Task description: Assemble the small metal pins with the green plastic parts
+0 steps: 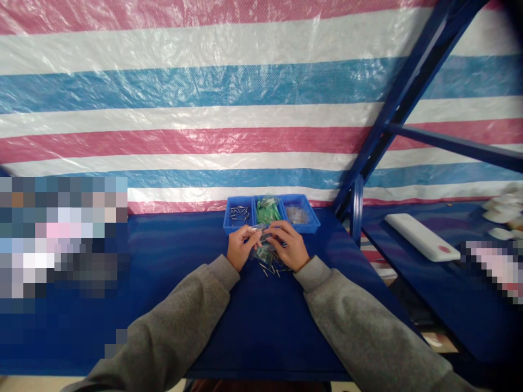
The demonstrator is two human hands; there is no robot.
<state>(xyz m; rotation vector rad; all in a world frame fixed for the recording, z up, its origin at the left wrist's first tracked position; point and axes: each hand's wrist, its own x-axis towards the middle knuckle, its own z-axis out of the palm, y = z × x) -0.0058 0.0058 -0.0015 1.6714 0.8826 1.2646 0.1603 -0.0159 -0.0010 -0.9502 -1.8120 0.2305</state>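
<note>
My left hand [244, 246] and my right hand [288, 244] face each other above the table, both with closed fingers. Between them is a small clear plastic bag [258, 227], its film pinched by the fingertips of each. What lies inside the bag is hard to make out. Just beneath my hands, a loose pile of thin metal pins [268, 267], rivet-like in shape, is spread on the blue table [261, 326]. Behind stands a blue tray [231, 230] with three compartments: similar metal pins [240, 213] left, green pieces [267, 211] in the middle, clear plastic pieces [297, 214] right.
A blue metal frame post [356, 212] rises at the right of the table. Beyond it, a second blue table bears a long white box [423, 237] and white items [506, 204]. Striped plastic sheeting [204, 141] hangs behind. Areas at left and far right are pixelated.
</note>
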